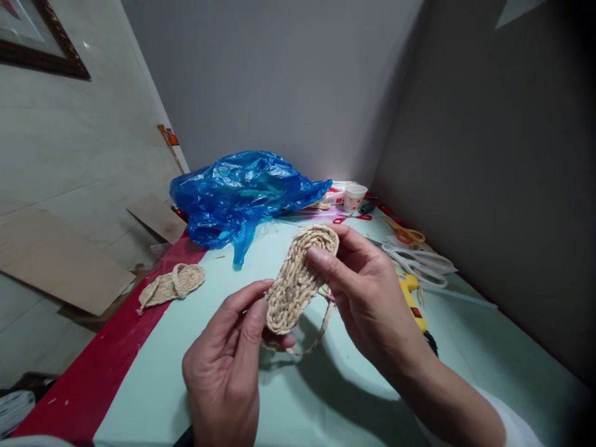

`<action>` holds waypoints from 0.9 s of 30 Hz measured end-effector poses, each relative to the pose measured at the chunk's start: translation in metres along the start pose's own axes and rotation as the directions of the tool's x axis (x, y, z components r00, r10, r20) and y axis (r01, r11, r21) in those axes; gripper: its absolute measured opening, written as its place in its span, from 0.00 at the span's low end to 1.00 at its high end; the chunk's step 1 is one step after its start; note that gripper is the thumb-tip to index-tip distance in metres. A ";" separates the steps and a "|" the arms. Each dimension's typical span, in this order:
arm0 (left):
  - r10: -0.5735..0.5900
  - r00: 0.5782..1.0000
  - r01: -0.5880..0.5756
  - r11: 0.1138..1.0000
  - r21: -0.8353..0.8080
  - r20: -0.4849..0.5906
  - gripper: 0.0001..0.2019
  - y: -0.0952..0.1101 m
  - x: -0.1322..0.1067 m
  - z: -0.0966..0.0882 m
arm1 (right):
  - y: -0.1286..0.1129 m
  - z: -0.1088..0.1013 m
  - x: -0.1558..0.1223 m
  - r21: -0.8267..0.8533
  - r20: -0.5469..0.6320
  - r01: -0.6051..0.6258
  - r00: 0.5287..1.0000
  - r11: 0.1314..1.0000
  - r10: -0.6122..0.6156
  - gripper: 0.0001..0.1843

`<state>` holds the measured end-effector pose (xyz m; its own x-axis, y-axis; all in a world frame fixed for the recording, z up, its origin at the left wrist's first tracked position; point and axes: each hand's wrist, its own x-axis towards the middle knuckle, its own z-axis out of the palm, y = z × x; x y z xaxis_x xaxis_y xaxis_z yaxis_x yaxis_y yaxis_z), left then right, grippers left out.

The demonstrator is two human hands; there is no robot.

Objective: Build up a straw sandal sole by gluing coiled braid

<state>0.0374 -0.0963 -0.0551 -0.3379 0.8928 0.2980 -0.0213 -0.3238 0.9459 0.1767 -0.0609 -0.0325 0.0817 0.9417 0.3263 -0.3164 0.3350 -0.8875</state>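
Observation:
Both hands hold a small oval sole of braided straw [298,276] above the pale green table [344,385]. My left hand [228,360] pinches its near end between thumb and fingers. My right hand [367,292] grips its far end, thumb pressed on the braid. A loose braided strand [316,335] hangs below the sole. A second woven straw sandal [172,284] lies flat at the table's left edge, on the red border [93,379].
A crumpled blue plastic bag [242,192] sits at the back. A white cup [354,197], orange-handled scissors [407,234], white-handled scissors [421,261] and a yellow glue gun [412,301] lie at right by the grey wall. Cardboard sheets [60,261] lean at left.

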 end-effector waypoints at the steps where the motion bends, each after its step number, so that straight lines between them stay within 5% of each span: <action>1: 0.017 1.000 -0.017 1.000 0.021 -0.010 0.06 0.000 0.000 0.001 | 0.000 0.001 0.000 -0.012 -0.010 0.013 1.000 1.000 -0.013 0.09; 8: 0.088 0.995 -0.083 0.992 0.100 -0.047 0.07 0.001 -0.006 0.004 | 0.003 0.006 -0.001 -0.071 -0.086 0.052 0.995 0.996 -0.058 0.08; 16: -0.157 0.987 0.157 0.988 0.001 -0.034 0.13 -0.002 -0.008 0.000 | 0.012 0.010 -0.002 -0.007 -0.097 0.005 0.995 1.000 -0.006 0.09; 27: -0.353 0.935 0.351 0.915 -0.198 0.026 0.18 -0.018 0.001 -0.011 | 0.016 -0.009 0.001 0.110 0.169 -0.276 0.952 0.955 0.256 0.13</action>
<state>0.0270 -0.0933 -0.0738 -0.2840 0.9574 -0.0522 -0.3243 -0.0447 0.9449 0.1802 -0.0542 -0.0489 -0.1631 0.9768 0.1385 -0.4288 0.0563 -0.9016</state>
